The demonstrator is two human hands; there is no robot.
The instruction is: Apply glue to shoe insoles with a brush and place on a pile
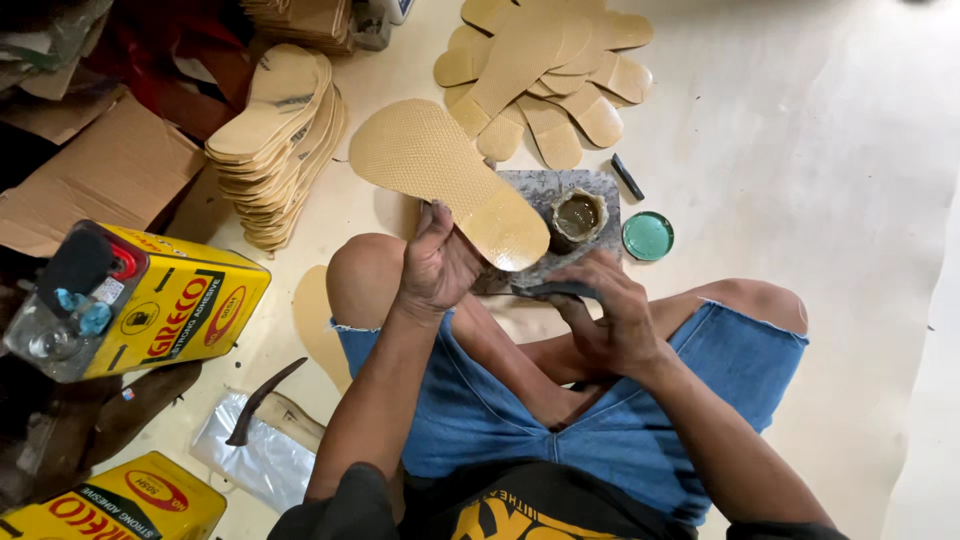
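My left hand (437, 265) grips the heel end of a tan, textured shoe sole (440, 170) and holds it up over my knee, toe end pointing away to the left. My right hand (608, 318) is closed around a dark brush handle (552, 290), low beside the sole's glossy heel. Just beyond both hands a small glue-crusted pot (577, 217) stands on a grey stone slab (525, 185). I sit cross-legged on the floor in blue denim shorts.
A stack of tan soles (285, 140) lies at left, and a fan of insole pieces (550, 70) at the top. A green lid (648, 236) and a black stick (628, 177) lie by the slab. Yellow adhesive tins (170, 300), cardboard and a hammer (262, 400) crowd the left.
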